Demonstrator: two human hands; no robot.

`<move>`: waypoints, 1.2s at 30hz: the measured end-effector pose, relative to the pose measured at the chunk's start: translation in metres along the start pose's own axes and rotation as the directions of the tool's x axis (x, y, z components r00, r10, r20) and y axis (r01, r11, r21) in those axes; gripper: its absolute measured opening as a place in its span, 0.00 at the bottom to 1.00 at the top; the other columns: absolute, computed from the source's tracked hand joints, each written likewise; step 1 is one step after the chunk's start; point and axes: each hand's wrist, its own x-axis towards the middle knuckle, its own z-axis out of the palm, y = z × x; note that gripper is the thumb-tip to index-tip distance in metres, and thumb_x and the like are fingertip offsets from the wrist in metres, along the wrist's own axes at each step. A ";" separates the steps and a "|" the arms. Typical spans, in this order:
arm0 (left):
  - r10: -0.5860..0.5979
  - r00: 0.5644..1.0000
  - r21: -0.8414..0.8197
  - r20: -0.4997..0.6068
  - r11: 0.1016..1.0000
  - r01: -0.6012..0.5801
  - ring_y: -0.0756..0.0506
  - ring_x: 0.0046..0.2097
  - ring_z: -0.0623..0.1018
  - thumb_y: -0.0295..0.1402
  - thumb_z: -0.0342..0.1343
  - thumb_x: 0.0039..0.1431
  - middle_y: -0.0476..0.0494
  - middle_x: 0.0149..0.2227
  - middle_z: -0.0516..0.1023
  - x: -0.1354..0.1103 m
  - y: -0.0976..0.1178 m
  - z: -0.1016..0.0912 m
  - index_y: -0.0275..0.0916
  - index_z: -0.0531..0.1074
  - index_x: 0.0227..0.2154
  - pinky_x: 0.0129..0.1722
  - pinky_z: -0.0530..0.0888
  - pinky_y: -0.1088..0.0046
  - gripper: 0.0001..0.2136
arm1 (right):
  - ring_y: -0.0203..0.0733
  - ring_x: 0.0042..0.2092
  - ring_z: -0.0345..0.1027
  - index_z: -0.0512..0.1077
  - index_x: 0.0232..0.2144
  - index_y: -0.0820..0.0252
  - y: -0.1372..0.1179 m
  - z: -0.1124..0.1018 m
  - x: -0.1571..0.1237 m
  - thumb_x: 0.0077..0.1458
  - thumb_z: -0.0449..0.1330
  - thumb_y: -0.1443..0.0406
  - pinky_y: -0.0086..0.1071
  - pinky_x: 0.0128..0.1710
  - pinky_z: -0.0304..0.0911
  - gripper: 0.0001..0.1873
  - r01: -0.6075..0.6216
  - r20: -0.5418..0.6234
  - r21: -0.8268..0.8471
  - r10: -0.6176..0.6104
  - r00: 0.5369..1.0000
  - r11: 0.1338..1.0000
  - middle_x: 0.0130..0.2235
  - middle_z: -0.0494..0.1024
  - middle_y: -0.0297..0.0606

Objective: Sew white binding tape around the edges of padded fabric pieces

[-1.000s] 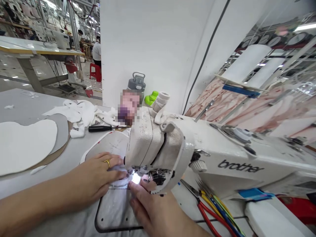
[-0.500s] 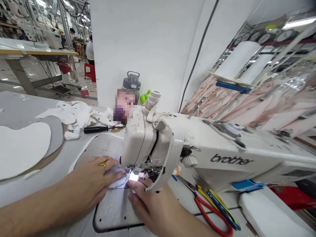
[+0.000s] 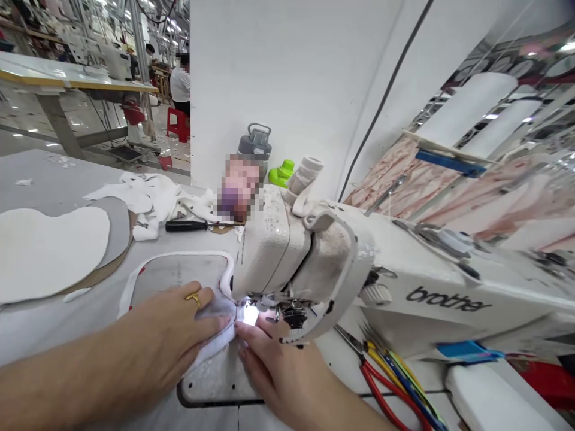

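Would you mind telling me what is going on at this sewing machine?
A person is guiding a grey fabric piece with white edging under the head of a white sewing machine. The left hand lies flat on the piece; the right hand touches it beside the lit needle area. Red-handled scissors lie alongside.

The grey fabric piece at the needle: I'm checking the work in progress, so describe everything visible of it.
The grey fabric piece is a flat, rounded-cornered panel edged with a white binding, with red marks at the border. It lies on the table, its near corner under the sewing machine head. The left hand presses flat on it; the right hand touches its edge.
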 end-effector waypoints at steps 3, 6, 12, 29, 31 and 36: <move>-0.010 0.999 -0.099 -0.039 0.995 0.006 0.42 0.41 0.75 0.33 0.48 0.68 0.45 0.43 0.79 -0.001 -0.006 0.001 0.52 0.77 0.47 0.42 0.69 0.66 0.14 | 0.49 0.39 0.72 0.75 0.49 0.61 0.000 -0.001 -0.001 0.67 0.50 0.66 0.39 0.38 0.67 0.16 -0.022 -0.007 0.008 0.022 1.000 1.000 0.39 0.79 0.44; -0.014 0.997 -0.110 -0.081 0.994 0.005 0.40 0.41 0.75 0.30 0.44 0.68 0.43 0.41 0.78 -0.001 -0.004 0.001 0.49 0.78 0.44 0.41 0.70 0.63 0.16 | 0.49 0.40 0.73 0.75 0.49 0.60 0.000 -0.001 -0.001 0.67 0.50 0.66 0.39 0.39 0.67 0.15 -0.037 -0.012 0.023 0.038 0.999 0.999 0.39 0.79 0.42; -0.012 0.999 -0.044 -0.031 0.999 0.010 0.38 0.43 0.76 0.28 0.45 0.66 0.40 0.44 0.79 -0.002 0.005 -0.001 0.45 0.77 0.47 0.43 0.71 0.61 0.16 | 0.51 0.39 0.72 0.75 0.46 0.59 0.001 0.002 -0.002 0.67 0.50 0.65 0.40 0.38 0.67 0.15 -0.051 -0.023 -0.003 0.051 0.998 0.999 0.38 0.79 0.43; -0.126 0.977 -0.084 -0.171 0.990 0.113 0.35 0.42 0.74 0.31 0.44 0.64 0.35 0.44 0.77 -0.006 0.019 0.032 0.42 0.75 0.30 0.42 0.70 0.55 0.14 | 0.54 0.41 0.75 0.74 0.52 0.61 -0.002 0.003 -0.001 0.68 0.49 0.62 0.44 0.40 0.70 0.18 -0.086 0.071 -0.092 0.093 0.993 0.992 0.39 0.81 0.47; -0.059 0.987 -0.111 -0.148 0.993 0.043 0.37 0.41 0.75 0.28 0.46 0.62 0.37 0.43 0.78 -0.006 0.016 0.023 0.42 0.77 0.32 0.43 0.71 0.57 0.13 | 0.54 0.40 0.75 0.74 0.52 0.62 -0.002 0.001 0.000 0.69 0.48 0.62 0.45 0.39 0.71 0.20 -0.084 0.093 -0.106 0.094 0.991 0.991 0.38 0.81 0.48; -0.039 0.992 -0.129 -0.119 0.991 0.023 0.40 0.37 0.77 0.28 0.44 0.62 0.44 0.39 0.79 -0.005 0.007 -0.001 0.48 0.79 0.42 0.36 0.74 0.66 0.18 | 0.53 0.38 0.75 0.74 0.53 0.60 -0.003 -0.004 0.000 0.67 0.49 0.63 0.44 0.37 0.71 0.19 -0.042 0.133 -0.082 0.053 0.990 0.996 0.38 0.80 0.47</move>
